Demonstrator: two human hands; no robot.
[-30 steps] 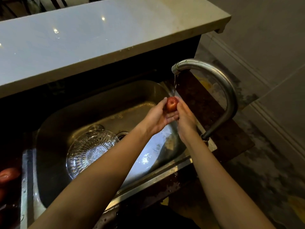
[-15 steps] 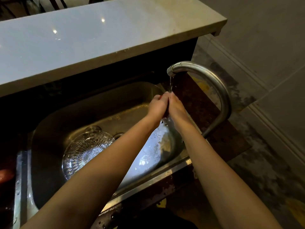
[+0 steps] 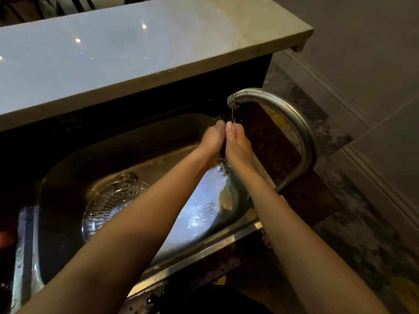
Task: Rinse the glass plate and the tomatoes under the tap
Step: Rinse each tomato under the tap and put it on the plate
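Observation:
My left hand (image 3: 212, 139) and my right hand (image 3: 238, 143) are cupped together under the tap (image 3: 294, 123), just below its spout. A thin stream of water (image 3: 233, 115) falls onto the fingertips. The tomato they enclose is hidden between the palms. The ribbed glass plate (image 3: 108, 202) leans inside the steel sink (image 3: 199, 254) on the left, partly behind my left forearm. A red tomato (image 3: 5, 240) shows dimly at the far left edge, outside the basin.
A pale stone counter (image 3: 136, 53) overhangs the back of the sink. The curved tap stands on a dark ledge (image 3: 301, 196) to the right of the basin. Tiled floor (image 3: 362, 223) lies further right. Water wets the basin floor.
A second ago the red tomato showed between my fingertips under the stream. My hands have since closed around it and hide it, staying under the spout.

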